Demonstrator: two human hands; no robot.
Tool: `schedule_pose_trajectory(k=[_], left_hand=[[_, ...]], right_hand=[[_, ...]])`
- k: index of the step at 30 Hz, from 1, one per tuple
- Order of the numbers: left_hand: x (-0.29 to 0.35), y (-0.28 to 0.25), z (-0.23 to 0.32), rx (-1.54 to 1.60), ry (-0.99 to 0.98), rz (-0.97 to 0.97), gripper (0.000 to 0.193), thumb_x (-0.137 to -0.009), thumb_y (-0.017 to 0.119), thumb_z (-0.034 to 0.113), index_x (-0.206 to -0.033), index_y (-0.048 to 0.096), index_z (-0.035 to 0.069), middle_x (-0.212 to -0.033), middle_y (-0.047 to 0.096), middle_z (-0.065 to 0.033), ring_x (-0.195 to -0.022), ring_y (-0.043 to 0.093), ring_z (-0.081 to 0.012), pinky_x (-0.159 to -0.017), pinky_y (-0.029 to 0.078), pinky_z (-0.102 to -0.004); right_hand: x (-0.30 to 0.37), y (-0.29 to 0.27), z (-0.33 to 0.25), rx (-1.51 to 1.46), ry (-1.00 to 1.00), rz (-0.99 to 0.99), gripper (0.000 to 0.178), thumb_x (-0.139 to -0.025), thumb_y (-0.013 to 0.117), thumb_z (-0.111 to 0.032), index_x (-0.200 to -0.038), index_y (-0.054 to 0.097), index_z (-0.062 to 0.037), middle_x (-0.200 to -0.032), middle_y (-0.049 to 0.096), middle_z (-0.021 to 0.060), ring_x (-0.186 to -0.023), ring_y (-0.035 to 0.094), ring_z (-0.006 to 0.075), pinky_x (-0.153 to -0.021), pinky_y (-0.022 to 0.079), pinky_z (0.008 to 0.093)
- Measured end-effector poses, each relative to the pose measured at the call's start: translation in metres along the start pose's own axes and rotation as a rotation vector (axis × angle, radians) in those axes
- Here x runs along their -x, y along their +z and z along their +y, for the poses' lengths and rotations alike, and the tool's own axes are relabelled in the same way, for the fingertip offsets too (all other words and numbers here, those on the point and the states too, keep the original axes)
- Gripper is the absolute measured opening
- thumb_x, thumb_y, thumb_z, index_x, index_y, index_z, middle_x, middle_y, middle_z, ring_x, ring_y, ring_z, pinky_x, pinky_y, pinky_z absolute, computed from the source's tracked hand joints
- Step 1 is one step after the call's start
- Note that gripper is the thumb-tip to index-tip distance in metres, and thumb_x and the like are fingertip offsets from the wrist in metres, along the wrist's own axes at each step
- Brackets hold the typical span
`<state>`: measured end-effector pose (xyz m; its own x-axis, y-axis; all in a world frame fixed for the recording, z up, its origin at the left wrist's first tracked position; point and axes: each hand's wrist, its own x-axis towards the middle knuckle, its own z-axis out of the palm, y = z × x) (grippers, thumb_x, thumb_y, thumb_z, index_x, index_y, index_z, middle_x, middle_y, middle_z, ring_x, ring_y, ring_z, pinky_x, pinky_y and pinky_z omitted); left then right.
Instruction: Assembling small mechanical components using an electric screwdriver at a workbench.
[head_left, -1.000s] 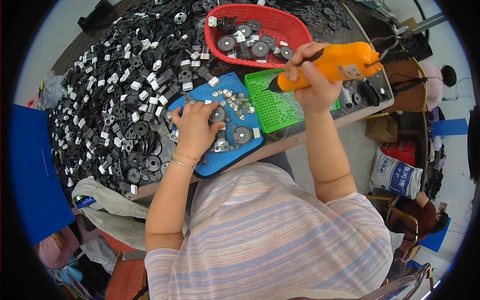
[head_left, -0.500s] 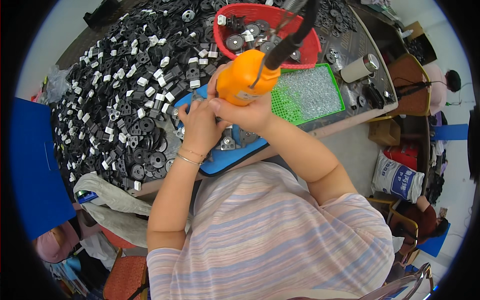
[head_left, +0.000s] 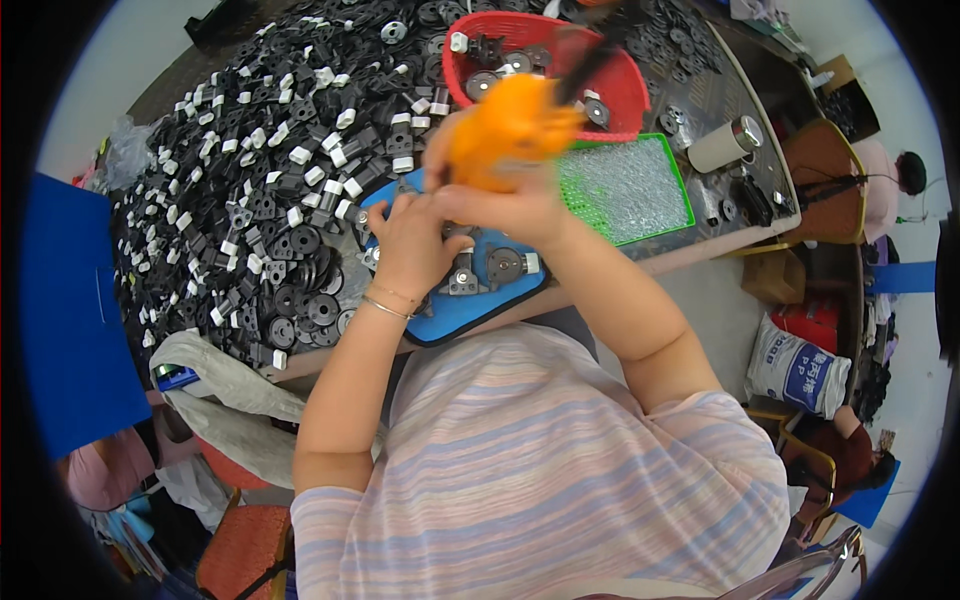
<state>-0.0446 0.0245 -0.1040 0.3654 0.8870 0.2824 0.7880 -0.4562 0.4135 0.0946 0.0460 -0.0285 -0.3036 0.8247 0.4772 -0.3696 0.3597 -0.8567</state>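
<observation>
My right hand [head_left: 515, 212] is wrapped round an orange electric screwdriver [head_left: 508, 130], whose black cord rises from its top; motion smears both. Close against it, my left hand [head_left: 412, 238] is bent over the blue mat [head_left: 450, 322], thumb and fingers curled round something that the hands hide. The screwdriver's tip is also out of sight. On the mat beside my left thumb lie a grey metal bracket [head_left: 463, 282] and a round dark wheel [head_left: 506, 265] with a white piece at its right.
A heap of black and white plastic parts [head_left: 250, 190] covers the table's left. Behind the screwdriver stands a red basket [head_left: 632, 95] of wheels. To the right are a green tray [head_left: 688, 215] of small silvery pieces and a pale flask [head_left: 715, 148]. Other people sit farther off.
The screwdriver and my right hand have shifted a little to the right and are now blurred. My left hand stays bent at the mat, and more of the wheel beside it shows.
</observation>
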Motion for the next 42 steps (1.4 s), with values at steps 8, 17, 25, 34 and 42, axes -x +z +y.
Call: schedule_pose_trajectory(k=[8, 17, 25, 34, 42], left_hand=[[0.036, -0.019, 0.016, -0.031, -0.073, 0.071, 0.061, -0.071, 0.071, 0.033, -0.125, 0.051, 0.015, -0.102, 0.052, -0.0036, -0.098, 0.047, -0.0218, -0.090, 0.025, -0.0452], [0.128, -0.082, -0.036, -0.087, -0.334, 0.007, 0.043, -0.059, 0.078, 0.020, -0.099, 0.065, 0.014, -0.096, 0.053, -0.0026, -0.097, 0.047, -0.0227, -0.090, 0.025, -0.0414], [0.122, -0.083, -0.039, -0.152, -0.334, -0.096, 0.050, -0.052, 0.081, 0.021, -0.099, 0.066, 0.012, -0.102, 0.050, -0.0034, -0.101, 0.044, -0.0237, -0.094, 0.024, -0.0447], [0.107, -0.086, -0.048, -0.183, -0.288, -0.176, 0.039, -0.052, 0.081, 0.023, -0.087, 0.068, 0.011, -0.100, 0.050, -0.0021, -0.101, 0.044, -0.0233, -0.093, 0.025, -0.0471], [0.092, -0.090, -0.036, -0.322, -0.257, -0.281, 0.036, -0.054, 0.080, 0.029, -0.082, 0.068, 0.010, -0.101, 0.051, -0.0026, -0.104, 0.045, -0.0221, -0.098, 0.022, -0.0531]], right_hand=[[0.024, -0.035, -0.034, -0.110, -0.110, 0.043, 0.026, -0.076, 0.064, -0.012, -0.095, 0.049, -0.0028, -0.087, 0.050, 0.0115, -0.063, 0.053, 0.0162, -0.057, 0.044, 0.0271], [0.046, -0.056, -0.037, -0.201, -0.118, 0.165, 0.025, -0.076, 0.063, -0.007, -0.095, 0.048, -0.0005, -0.088, 0.049, 0.0131, -0.062, 0.052, 0.0171, -0.060, 0.044, 0.0273], [0.045, -0.044, -0.030, -0.197, -0.123, 0.119, 0.026, -0.074, 0.062, -0.005, -0.095, 0.049, 0.0003, -0.087, 0.050, 0.0136, -0.061, 0.052, 0.0165, -0.057, 0.045, 0.0263], [0.052, -0.044, -0.034, -0.203, -0.118, 0.144, 0.026, -0.075, 0.063, -0.005, -0.095, 0.048, 0.0004, -0.087, 0.051, 0.0137, -0.062, 0.053, 0.0166, -0.058, 0.045, 0.0266], [0.053, -0.041, -0.034, -0.200, -0.131, 0.140, 0.025, -0.074, 0.062, -0.002, -0.095, 0.048, 0.0014, -0.087, 0.051, 0.0138, -0.062, 0.053, 0.0165, -0.057, 0.046, 0.0263]])
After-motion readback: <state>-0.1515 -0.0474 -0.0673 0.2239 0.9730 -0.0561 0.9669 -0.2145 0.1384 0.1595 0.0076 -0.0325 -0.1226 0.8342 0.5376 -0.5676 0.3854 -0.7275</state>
